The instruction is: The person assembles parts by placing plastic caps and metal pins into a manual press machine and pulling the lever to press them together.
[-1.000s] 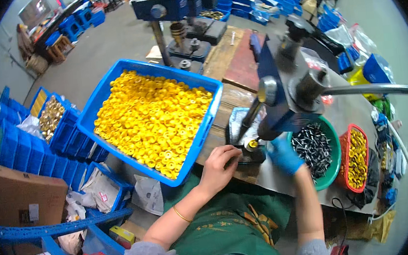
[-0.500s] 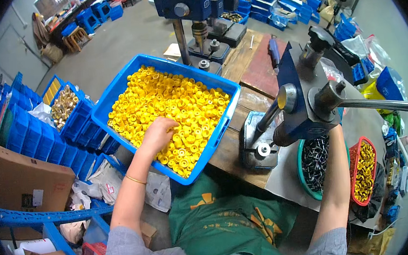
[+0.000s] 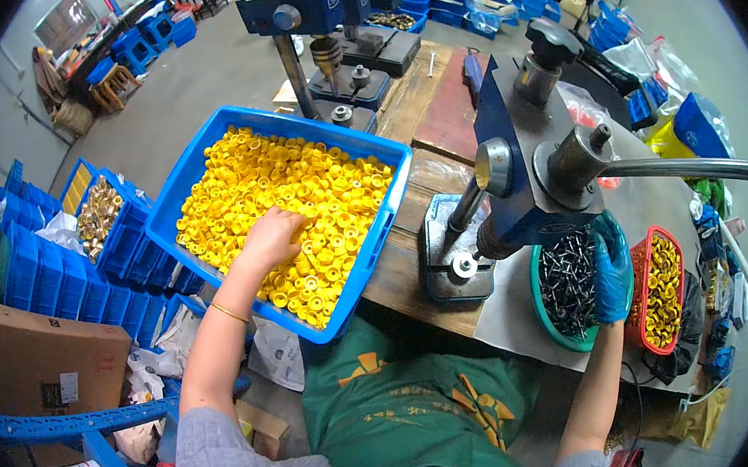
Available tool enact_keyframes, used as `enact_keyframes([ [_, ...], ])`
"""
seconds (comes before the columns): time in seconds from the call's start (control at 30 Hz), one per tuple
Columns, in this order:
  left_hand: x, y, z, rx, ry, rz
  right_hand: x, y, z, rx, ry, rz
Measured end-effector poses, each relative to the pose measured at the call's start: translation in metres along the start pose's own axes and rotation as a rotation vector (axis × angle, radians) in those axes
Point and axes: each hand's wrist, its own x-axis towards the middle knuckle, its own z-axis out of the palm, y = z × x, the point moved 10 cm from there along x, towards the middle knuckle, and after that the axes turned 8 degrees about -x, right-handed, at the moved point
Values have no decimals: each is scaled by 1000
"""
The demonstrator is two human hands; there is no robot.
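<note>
My bare left hand (image 3: 275, 237), a gold bangle on its wrist, is in a blue plastic bin (image 3: 329, 332) heaped with small round yellow caps (image 3: 333, 179). Its fingers are curled down among the caps; what they hold, if anything, is hidden. My right hand (image 3: 610, 274), in a blue glove, is at the right side of a round green basin (image 3: 538, 303) of black, pin-like metal parts (image 3: 568, 282). Its fingers stretch away from me, over the basin's right edge. Between bin and basin stands a blue hand press (image 3: 513, 184) with a small round metal seat (image 3: 464, 265) on its base.
A red basket (image 3: 640, 298) of yellow-gold caps stands right of the basin. The press's long lever (image 3: 683, 169) reaches right. More presses (image 3: 308, 15) stand beyond the bin. Stacked blue crates (image 3: 54, 273) and a cardboard box (image 3: 44, 355) are at the left.
My right hand, hidden behind the press before, now shows at the green basin. My left hand stays among the yellow caps. The whole view has shifted a little.
</note>
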Motion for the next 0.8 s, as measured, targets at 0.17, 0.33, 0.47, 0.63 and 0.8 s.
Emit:
enact_keyframes([
  [0.17,4,5,6,56,2,62,-19,9,-10,122,-3,-16],
  [0.33,0,9,2,57,37,79,-27,20,-15,139,10,14],
  [0.47,-1,10,7,104,34,89,-31,19,-16,136,7,-13],
  [0.63,-5,8,0,-36,50,108,-37,22,-17,186,23,1],
  [0.8,-2,1,6,-64,83,96,-40,28,-13,171,4,18],
])
